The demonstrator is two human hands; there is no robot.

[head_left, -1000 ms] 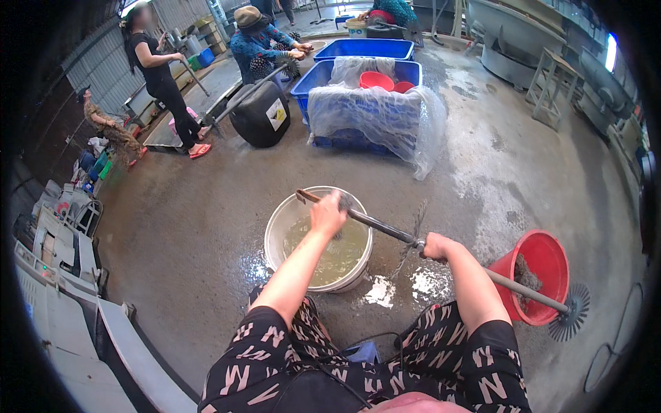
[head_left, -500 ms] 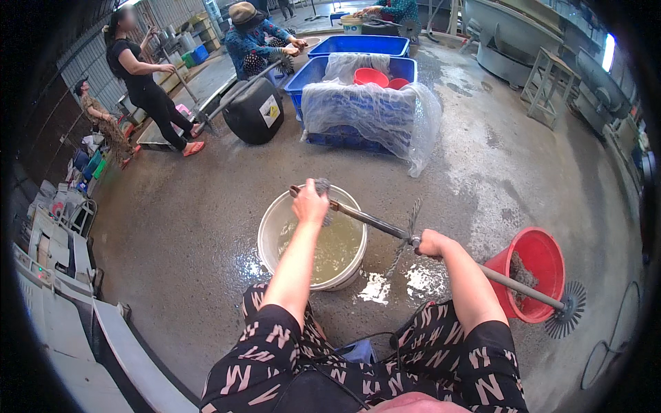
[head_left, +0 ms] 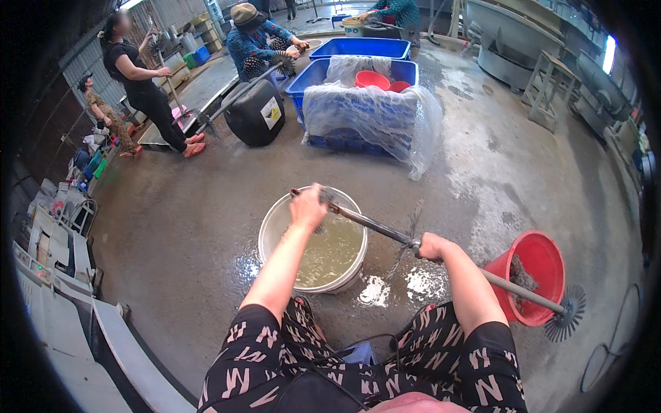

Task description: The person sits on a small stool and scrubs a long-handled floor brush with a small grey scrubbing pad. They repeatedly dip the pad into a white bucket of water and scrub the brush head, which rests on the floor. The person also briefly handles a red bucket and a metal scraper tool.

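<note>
A long metal shaft slants across in front of me, its far left end over a white bucket of cloudy water. My left hand is closed round that end with a grey fibrous scrubbing wad pressed against it; motion blurs the fingers slightly. Just right of some twisted fins on the shaft, my right hand grips it. The shaft's other end carries a round, toothed disc and passes over a red bucket.
Grey clumped material lies in the red bucket. Ahead stand blue crates draped with plastic sheet and a black jerrycan. A standing person and a crouching one work at the back left. Wet floor surrounds the buckets.
My left hand has shifted slightly along the shaft's end with the scrubbing wad. My right hand has stayed nearly still. The standing person at the back left has raised their pole.
</note>
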